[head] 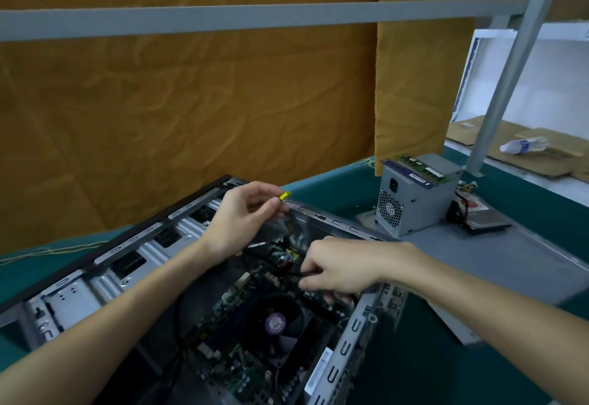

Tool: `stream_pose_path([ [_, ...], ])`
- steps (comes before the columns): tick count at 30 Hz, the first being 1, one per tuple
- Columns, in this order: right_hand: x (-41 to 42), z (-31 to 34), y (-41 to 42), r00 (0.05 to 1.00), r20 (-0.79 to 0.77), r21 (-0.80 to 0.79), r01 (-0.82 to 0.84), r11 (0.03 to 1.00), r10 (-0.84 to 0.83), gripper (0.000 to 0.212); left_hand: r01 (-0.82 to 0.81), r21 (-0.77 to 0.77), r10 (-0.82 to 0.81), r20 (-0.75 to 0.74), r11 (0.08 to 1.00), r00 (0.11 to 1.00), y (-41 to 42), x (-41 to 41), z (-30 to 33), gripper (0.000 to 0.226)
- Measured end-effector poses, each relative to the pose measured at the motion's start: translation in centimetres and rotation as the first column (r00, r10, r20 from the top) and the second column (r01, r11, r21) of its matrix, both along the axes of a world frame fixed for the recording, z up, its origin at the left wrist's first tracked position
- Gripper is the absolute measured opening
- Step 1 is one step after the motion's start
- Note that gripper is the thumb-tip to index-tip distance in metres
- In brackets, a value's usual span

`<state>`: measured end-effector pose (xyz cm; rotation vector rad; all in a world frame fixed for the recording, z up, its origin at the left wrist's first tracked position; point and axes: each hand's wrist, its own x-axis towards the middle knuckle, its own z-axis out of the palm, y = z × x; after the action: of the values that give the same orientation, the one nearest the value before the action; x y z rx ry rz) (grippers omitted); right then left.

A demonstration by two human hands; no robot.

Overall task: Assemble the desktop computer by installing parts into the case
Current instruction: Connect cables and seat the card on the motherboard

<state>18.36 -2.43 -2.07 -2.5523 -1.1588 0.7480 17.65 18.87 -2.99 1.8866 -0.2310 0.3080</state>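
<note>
Head view, read left to right. We see the open computer case (105, 264) lying flat on a green table (522, 200), its grey drive bays along the left wall. Inside sits the circuit board (242, 318) with a round fan (280, 328) near its middle.

Our left hand (239, 216) is raised over the far rim of the case; thumb and forefinger are curled and pinch a small yellow connector (284, 195), held clear of the board.

Our right hand (338, 267) reaches down into the case just right of that. Its fingers are curled and pinch a thin black cable (302, 274) close above the board, near a row of small parts. We cannot tell where the cable's end seats.

Further right, a grey metal panel (497, 261) lies flat on the table, touching the case's right edge. On its far end stands a grey power supply (414, 197), upright, with a green memory stick (420, 165) resting on top. Beside it lies a flat drive (484, 220). Well beyond, a plastic bottle (522, 145) lies on cardboard (478, 130).
</note>
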Motion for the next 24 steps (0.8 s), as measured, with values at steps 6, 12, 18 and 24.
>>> stream_pose_path([
  [6,1.1,1.2,-0.7,0.957,0.215,0.242,0.14,0.96,-0.194,0.04,0.076,-0.019,-0.077,-0.051,0.997,0.996,0.6,-0.3,1.0,0.015],
  [12,1.5,1.8,-0.6,0.959,0.227,0.169,0.133,0.977,-0.17,0.048,0.035,-0.152,-0.049,-0.094,0.988,0.994,1.1,-0.4,1.9,0.017],
  [18,0.9,3.5,-1.4,0.984,0.155,-0.032,0.09,0.995,-0.084,0.048,0.11,0.311,-0.106,-0.032,0.944,0.994,-0.8,-0.1,0.1,0.011],
  [24,4.4,2.9,-1.3,0.82,0.289,0.514,0.303,0.803,-0.495,0.027,0.109,0.459,-0.097,-0.051,0.881,0.994,-3.1,0.4,-2.8,0.012],
])
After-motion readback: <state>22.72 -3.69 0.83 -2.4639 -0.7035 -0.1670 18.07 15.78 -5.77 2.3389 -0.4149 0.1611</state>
